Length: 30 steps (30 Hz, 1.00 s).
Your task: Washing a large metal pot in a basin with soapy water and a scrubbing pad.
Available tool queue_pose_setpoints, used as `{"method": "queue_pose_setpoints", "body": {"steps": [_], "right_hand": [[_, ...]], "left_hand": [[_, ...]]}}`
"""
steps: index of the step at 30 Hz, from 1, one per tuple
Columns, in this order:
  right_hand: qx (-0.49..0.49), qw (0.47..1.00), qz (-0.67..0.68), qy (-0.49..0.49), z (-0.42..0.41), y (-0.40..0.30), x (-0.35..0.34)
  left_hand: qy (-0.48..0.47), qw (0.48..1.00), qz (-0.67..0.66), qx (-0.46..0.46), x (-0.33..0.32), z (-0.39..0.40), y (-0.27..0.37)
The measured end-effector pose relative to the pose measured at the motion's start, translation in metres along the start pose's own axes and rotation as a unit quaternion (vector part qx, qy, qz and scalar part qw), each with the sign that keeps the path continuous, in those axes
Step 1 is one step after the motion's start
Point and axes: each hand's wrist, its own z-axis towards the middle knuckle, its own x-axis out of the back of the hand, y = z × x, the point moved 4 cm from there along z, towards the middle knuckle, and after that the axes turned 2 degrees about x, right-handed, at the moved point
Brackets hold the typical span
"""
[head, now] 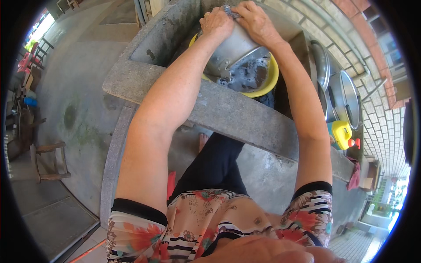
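Note:
A metal pot [241, 41] is tilted in a yellow basin [273, 77] that holds sudsy water [248, 75]. The pot's handle bracket and part of its rim face the near side, low over the suds. My left hand [217, 23] presses on the pot's far upper part, fingers curled beside a grey mesh scourer [230, 11]. My right hand [258, 24] pinches the scourer between thumb and fingers against the pot. How firmly the left fingers hold the pot cannot be told.
The basin stands inside a concrete sink with a thick front ledge [243, 121]. Large metal pans [343, 95], a yellow jug with a red pump [342, 134] and a dark red cloth [353, 174] are at the right. A wooden stool [51, 161] stands on the left floor.

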Motion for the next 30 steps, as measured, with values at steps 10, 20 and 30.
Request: {"method": "queue_pose_setpoints", "body": {"steps": [10, 20, 30], "right_hand": [[-0.356, 0.92, 0.129, -0.1, -0.023, 0.178, -0.061], [-0.131, 0.953, 0.258, -0.089, 0.014, 0.128, -0.054], [-0.187, 0.902, 0.376, -0.1, 0.027, 0.112, -0.06]], "left_hand": [[-0.003, 1.0, -0.005, -0.008, 0.02, -0.014, 0.024], [0.042, 0.999, -0.015, 0.0, 0.018, -0.01, 0.013], [0.062, 0.991, -0.112, 0.029, 0.032, -0.019, 0.012]]}}
